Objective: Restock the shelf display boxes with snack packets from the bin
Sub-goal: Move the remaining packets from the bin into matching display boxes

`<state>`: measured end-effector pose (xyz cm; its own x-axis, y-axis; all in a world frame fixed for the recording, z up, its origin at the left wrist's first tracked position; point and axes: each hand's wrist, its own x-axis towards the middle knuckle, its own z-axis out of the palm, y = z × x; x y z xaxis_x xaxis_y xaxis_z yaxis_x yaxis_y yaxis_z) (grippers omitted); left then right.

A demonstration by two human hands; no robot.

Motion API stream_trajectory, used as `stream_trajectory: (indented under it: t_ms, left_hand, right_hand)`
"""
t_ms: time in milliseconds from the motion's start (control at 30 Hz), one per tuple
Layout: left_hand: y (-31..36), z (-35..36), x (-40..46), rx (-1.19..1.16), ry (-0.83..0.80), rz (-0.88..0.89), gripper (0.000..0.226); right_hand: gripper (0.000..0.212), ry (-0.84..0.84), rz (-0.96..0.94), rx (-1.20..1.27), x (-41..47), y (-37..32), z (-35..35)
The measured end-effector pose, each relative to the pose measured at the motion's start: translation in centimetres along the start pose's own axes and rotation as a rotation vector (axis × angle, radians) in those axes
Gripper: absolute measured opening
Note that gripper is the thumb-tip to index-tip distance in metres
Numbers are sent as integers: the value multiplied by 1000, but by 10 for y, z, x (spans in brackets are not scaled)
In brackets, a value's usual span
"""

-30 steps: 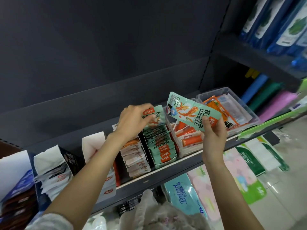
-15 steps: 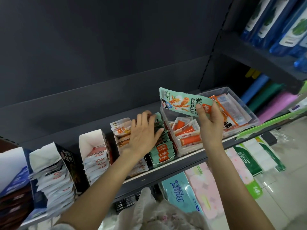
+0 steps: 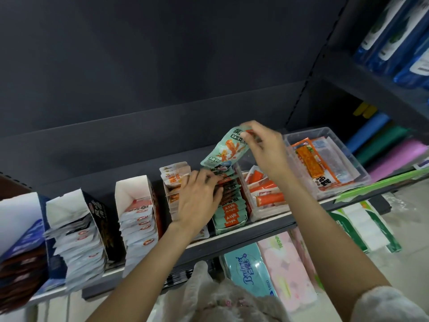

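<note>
The right hand (image 3: 267, 151) pinches a green packet (image 3: 226, 148) by its top edge and dangles it just above the back of the green box (image 3: 228, 206) on the shelf (image 3: 267, 220), its lower end about touching the row. The left hand (image 3: 199, 201) lies over the packets already standing there, fingers spread and fairly straight, pressing them forward, so its grip looks apart, holding nothing. This is the slotting-in step, I'd say: the next move calls for the packet to drop upright into the gap behind the row, with the left hand keeping that gap wide. Hard to see the gap itself; the left hand covers it, and the packet's lower end blurs into the row. The clear bin (image 3: 329, 163) sits right of the boxes, well stocked, with how deep it goes unclear. The far-left boxes are cut off.
</note>
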<state>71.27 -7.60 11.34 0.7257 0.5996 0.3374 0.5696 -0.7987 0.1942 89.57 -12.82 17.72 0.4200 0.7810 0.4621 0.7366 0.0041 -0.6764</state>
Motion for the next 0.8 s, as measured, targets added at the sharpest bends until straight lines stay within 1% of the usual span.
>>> stream_trajectory:
  t_ms: [100, 200, 267, 333, 400, 500, 533, 567, 667, 700, 733, 767, 800]
  left_hand:
    - [2, -2, -2, -60, -6, -25, 28]
    - [4, -6, -2, -106, -7, -49, 43]
    - [3, -7, -2, -133, 1, -59, 39]
    - [1, -8, -3, -174, 16, -65, 24]
    - [1, -10, -4, -233, 29, -81, 15]
    - [2, -15, -2, -282, 34, -132, 15]
    - [2, -17, -1, -291, 38, -154, 15]
    - [1, -20, -1, -300, 53, -179, 16]
    - [-5, -36, -12, -319, 179, -255, 18]
    - [-8, -43, -20, -329, 231, -288, 20]
    - [-12, -50, -30, -348, 293, -323, 21]
    - [-17, -57, -42, -368, 370, -358, 21]
    - [-22, -64, -57, -379, 450, -387, 19]
  right_hand:
    - [13, -184, -225, -281, -1, 3, 22]
    - [16, -369, -311, -421, -3, -2, 38]
    - [23, -514, -290, -512, -5, -5, 44]
    - [25, -619, -209, -582, -5, -6, 48]
    - [25, -660, -135, -579, -4, -7, 50]
    - [25, -684, -80, -555, -4, -6, 47]
    - [25, -634, -73, -545, -5, -7, 43]
    - [25, -523, -86, -513, -9, -8, 39]
    - [22, -51, -199, -298, -34, -30, 30]
    - [21, 69, -225, -191, -45, -40, 31]
    - [21, 141, -239, -93, -57, -49, 33]
    - [22, 163, -252, -18, -68, -59, 38]
    - [23, 144, -265, 42, -79, -67, 46]
